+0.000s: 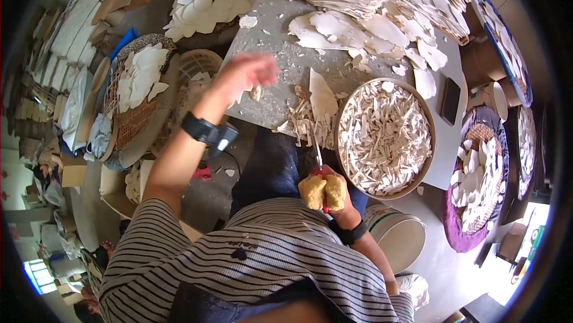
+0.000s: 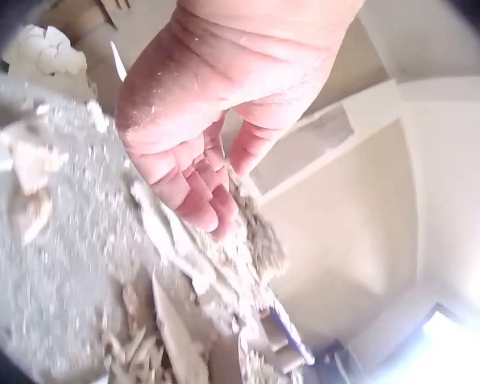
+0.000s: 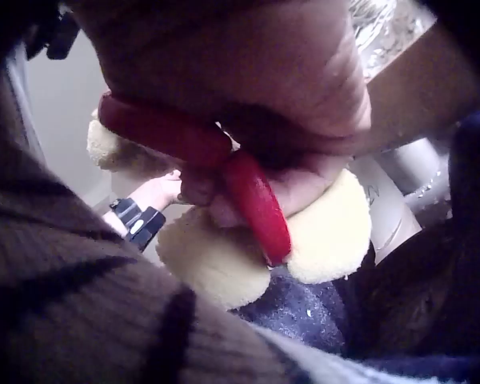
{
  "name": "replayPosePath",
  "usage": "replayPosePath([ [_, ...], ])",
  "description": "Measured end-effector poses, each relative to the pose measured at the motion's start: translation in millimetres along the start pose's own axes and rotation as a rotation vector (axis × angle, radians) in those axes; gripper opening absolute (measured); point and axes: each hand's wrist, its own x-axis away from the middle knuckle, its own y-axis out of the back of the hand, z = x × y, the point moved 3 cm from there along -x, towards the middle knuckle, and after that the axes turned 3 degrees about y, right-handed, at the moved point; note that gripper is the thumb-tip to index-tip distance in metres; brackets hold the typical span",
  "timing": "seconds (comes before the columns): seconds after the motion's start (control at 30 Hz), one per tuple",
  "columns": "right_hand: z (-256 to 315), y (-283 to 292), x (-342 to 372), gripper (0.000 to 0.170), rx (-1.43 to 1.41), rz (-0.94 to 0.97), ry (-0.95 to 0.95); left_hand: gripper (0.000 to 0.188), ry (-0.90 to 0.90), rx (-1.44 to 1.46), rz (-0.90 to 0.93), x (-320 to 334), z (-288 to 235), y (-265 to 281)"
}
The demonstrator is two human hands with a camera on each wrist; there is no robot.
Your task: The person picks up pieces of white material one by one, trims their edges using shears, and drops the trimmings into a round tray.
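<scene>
My right hand [image 1: 341,196] grips scissors [image 1: 316,147] by red handles [image 3: 260,208] wrapped with yellow foam padding [image 3: 336,232]. The blades point away from my body toward the table's near edge. Just beyond the tips, a long pale flat piece [image 1: 323,96] lies on a small heap of trimmings [image 1: 296,114]. Over the left part of the table hovers my left hand [image 1: 248,73], its fingers loosely bent. In the left wrist view the fingers [image 2: 194,210] hold nothing. A small brownish-white scrap [image 2: 32,214] lies on the table near that hand.
A round tray [image 1: 432,150] full of white strips stands at the table's right front, near a phone [image 1: 450,101]. Stacks of flat white pieces [image 1: 352,31] cover the far side of the grey table [image 1: 253,36]. A white bucket [image 1: 401,242] stands below right; baskets of pieces flank the table.
</scene>
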Motion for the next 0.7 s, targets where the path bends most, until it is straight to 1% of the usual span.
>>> replayPosePath([
  [0.03,-1.6,-1.5,-0.3,0.007,0.044,-0.011,-0.002,0.027,0.099,-0.056,-0.028,-2.1,18.8,-16.6],
  [0.07,-3.1,-1.8,0.1,0.006,0.088,-0.021,-0.004,0.027,0.160,-0.170,0.021,-6.9,36.9,-28.5],
  [0.13,-6.0,-1.5,2.1,0.006,0.157,-0.048,-0.022,0.030,0.212,-0.287,0.017,-22.8,71.6,-46.7],
  [0.17,-7.2,-0.9,2.2,0.006,0.182,-0.063,-0.036,0.029,0.236,-0.351,-0.024,-32.2,84.6,-53.3],
  [0.23,-8.5,0.0,1.9,0.007,0.232,-0.090,-0.059,0.026,0.206,-0.502,-0.072,-43.3,93.6,-65.6],
  [0.33,-4.3,1.6,4.9,0.007,0.390,-0.023,0.022,0.022,0.149,-0.496,-0.196,-59.1,107.1,-69.0],
  [0.43,-7.3,3.5,8.3,0.008,0.383,0.014,0.086,0.012,-0.118,-0.361,-0.297,-46.9,87.4,-69.8],
  [0.47,-6.1,2.3,8.8,0.009,0.336,0.007,0.077,0.012,-0.195,-0.375,-0.317,-40.4,82.8,-66.7],
  [0.53,-3.0,-3.1,8.5,0.013,0.245,0.010,0.051,0.012,-0.284,-0.319,-0.328,-21.8,76.4,-56.3],
  [0.57,-7.6,-3.6,7.3,0.019,0.016,-0.019,-0.027,0.011,-0.331,-0.292,-0.344,-9.5,73.9,-47.9],
  [0.6,-16.7,-0.2,5.4,0.015,-0.223,-0.076,-0.136,0.010,-0.367,-0.283,-0.383,3.1,76.4,-35.8],
  [0.63,-26.6,0.4,2.3,0.018,-0.456,-0.132,-0.262,0.015,-0.349,-0.173,-0.351,12.7,85.4,-22.6],
  [0.67,-7.7,-15.3,3.9,0.022,-0.245,-0.139,-0.246,0.016,-0.285,-0.059,-0.343,33.5,83.7,-14.7],
  [0.7,-24.1,-3.7,0.4,0.022,-0.359,-0.101,-0.346,0.017,-0.229,0.057,-0.344,57.7,82.5,-7.7],
])
